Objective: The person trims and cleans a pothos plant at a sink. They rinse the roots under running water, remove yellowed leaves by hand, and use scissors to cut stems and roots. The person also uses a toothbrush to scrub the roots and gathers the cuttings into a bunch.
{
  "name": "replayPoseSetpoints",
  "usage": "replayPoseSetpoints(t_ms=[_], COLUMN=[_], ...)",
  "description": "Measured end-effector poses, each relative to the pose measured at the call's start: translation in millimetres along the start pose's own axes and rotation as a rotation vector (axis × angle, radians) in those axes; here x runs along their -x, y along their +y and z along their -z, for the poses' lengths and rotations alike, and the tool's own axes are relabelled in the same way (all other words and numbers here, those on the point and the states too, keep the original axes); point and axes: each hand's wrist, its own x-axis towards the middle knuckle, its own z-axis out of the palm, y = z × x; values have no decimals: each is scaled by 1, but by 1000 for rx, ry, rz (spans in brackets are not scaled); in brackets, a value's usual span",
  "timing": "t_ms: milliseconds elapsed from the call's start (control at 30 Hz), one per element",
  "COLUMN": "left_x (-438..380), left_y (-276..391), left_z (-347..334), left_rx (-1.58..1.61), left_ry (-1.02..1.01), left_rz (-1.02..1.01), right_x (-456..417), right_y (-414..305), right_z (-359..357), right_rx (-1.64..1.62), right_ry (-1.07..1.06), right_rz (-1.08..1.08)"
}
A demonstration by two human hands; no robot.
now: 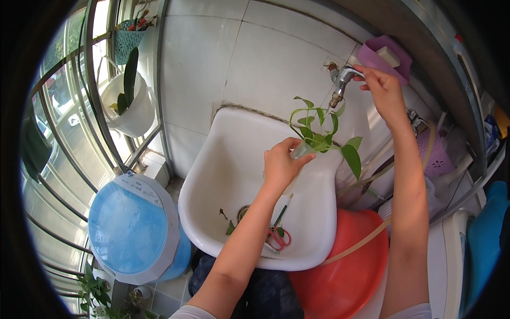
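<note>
My left hand [282,164] grips a clear container [302,149] holding a leafy green pothos cutting [318,140]. Its leaves stand just below the spout of a chrome wall tap [341,85]. My right hand [382,89] has its fingers on the tap's lever handle. Whether water is running is hard to make out. Beneath both hands is a white ceramic sink [239,147]. In its basin lie red-handled scissors [279,238], a thin brush with a green handle [282,213] and a few cut leaves [230,228] by the drain. My left forearm hides part of the basin.
Left of the sink stands a small blue-lidded washing machine [127,227]. A white pot with a plant [133,105] hangs at the window bars. An orange-red basin [350,263] and a beige hose [358,242] are at the right, below a purple soap holder [374,56] on the wall.
</note>
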Motion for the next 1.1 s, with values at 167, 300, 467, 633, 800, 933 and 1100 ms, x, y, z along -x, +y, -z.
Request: replayPoseSetpoints(t_ms=[167,300,467,633,800,933,1100], left_x=[1,1,3,3,3,2,2], left_y=[4,-1,-4,-10,-7,-7,-6], left_z=[0,2,0,-5,0,2,5], left_rx=[-13,-62,-153,-156,-118,-102,-109], left_ry=[-14,-30,-103,-70,-38,-27,-14], left_rz=[0,35,116,87,63,58,37], right_x=[3,2,5,6,5,5,6], right_y=[-3,-5,-9,-5,-4,-5,-9], right_z=[3,0,-2,-2,-1,-1,-5], right_rx=[-13,-39,-53,-56,-29,-9,-21], right_ry=[1,-17,-12,-8,-21,-22,14], right_rz=[5,1,-16,-10,-23,-39,-37])
